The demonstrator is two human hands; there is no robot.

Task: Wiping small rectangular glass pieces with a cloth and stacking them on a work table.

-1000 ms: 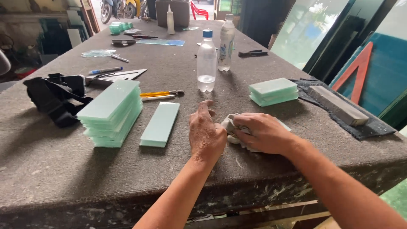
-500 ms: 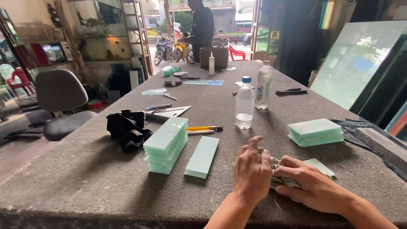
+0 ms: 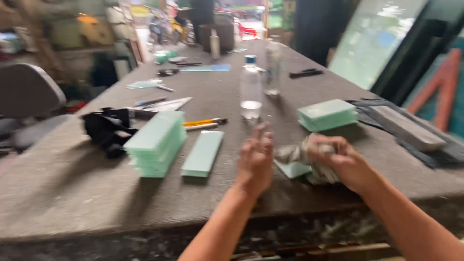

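My right hand [image 3: 340, 159] is closed around a crumpled grey cloth [image 3: 302, 157], which rests on a small pale green glass piece [image 3: 294, 169] near the table's front edge. My left hand [image 3: 255, 157] hovers just left of that piece with its fingers spread and nothing in it. A single pale green glass strip [image 3: 203, 152] lies flat to the left of my left hand. Further left stands a stack of the same glass strips [image 3: 155, 142]. The picture is blurred by motion.
A second stack of glass pieces [image 3: 327, 114] sits behind my right hand. Two clear water bottles [image 3: 251, 94] stand mid-table, with a yellow pencil [image 3: 204, 122], a black cloth bundle [image 3: 107, 128] and a grey sharpening block [image 3: 406, 126] around. An office chair [image 3: 29, 96] stands at left.
The view has swung back to the right and down. My left hand has lifted off the table with fingers spread; my right hand keeps the cloth on the glass piece.
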